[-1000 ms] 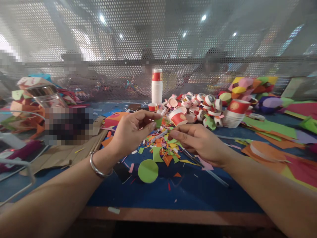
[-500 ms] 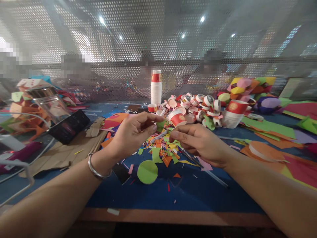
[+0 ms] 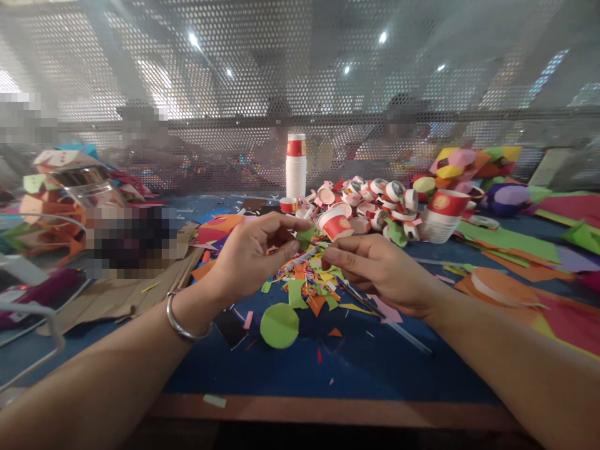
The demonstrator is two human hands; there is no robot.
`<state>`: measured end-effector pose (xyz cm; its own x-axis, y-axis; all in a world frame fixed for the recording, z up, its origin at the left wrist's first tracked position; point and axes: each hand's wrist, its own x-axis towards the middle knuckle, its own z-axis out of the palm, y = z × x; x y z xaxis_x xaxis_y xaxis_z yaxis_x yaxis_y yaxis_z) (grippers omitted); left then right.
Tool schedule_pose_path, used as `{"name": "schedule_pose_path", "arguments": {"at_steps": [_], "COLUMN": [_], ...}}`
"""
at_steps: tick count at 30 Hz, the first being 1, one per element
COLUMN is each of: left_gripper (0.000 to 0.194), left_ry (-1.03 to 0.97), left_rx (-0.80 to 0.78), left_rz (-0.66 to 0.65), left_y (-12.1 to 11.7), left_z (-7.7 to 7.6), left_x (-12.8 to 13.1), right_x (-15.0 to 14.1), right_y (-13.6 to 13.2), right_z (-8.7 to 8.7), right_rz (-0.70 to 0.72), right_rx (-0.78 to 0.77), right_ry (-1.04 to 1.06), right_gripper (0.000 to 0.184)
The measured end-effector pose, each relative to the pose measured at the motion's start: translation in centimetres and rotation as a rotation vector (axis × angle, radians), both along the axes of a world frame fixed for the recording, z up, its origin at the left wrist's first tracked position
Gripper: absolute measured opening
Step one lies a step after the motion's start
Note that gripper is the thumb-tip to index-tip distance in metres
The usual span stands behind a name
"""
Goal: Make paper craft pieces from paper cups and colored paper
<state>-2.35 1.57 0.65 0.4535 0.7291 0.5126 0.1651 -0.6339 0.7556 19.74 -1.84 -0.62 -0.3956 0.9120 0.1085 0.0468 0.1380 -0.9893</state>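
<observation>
My left hand, with a silver bangle at the wrist, pinches a small green paper piece between thumb and fingers. Just right of it, my right hand is closed with thumb against fingers; whatever it grips is too small or hidden to name. Both hands hover over a heap of coloured paper scraps. On the blue table nearer to me lies a flat green paper circle. Behind the hands a red-and-white paper cup lies tipped.
Cut cup pieces are piled beyond my hands, beside a tall cup stack. More stacked cups and coloured sheets lie right. Flattened cardboard and a glass jar are left. A perforated metal screen stands behind.
The green paper piece between my left fingertips has turned slightly and shows more of its face. Both hands stay nearly in place.
</observation>
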Motion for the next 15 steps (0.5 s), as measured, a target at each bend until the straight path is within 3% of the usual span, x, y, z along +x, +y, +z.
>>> {"name": "schedule_pose_path", "arguments": {"at_steps": [15], "left_gripper": [0.026], "left_ry": [0.027], "left_rx": [0.009], "left_rz": [0.008], "left_y": [-0.21], "left_z": [0.17], "left_x": [-0.26], "right_x": [-0.09], "right_y": [-0.08], "right_z": [-0.01], "right_rz": [-0.004], "right_rx": [0.040], "right_ry": [-0.029], "right_gripper": [0.042]}}
